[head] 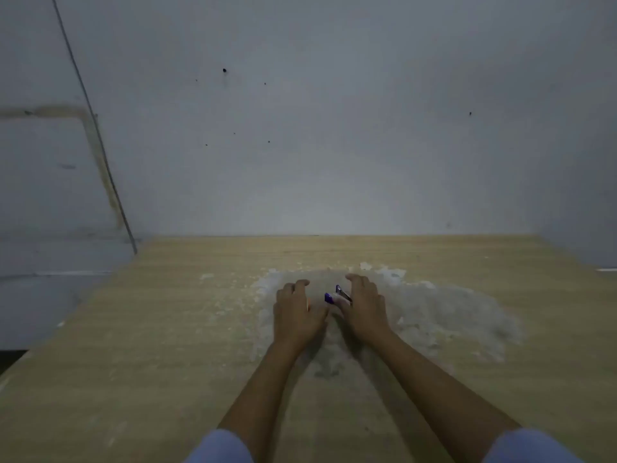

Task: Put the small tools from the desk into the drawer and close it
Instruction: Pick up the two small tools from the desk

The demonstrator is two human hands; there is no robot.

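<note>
— Where are the small tools?

— On the tabletop (150,329), between the left hand (295,312) and right hand (362,310). See the purple tool (329,298)?

— Are the hands holding anything?

— Can't tell; fingers are curled. It looks light, hard and tiny. Pinch its sides.

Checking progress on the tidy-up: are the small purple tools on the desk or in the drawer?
On the desk. The purple tools lie on the desk between the left hand and right hand; no drawer shows.

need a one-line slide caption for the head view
Both hands, left and right, close on small purple tools lying on a worn wooden desk against a grey wall.
</note>
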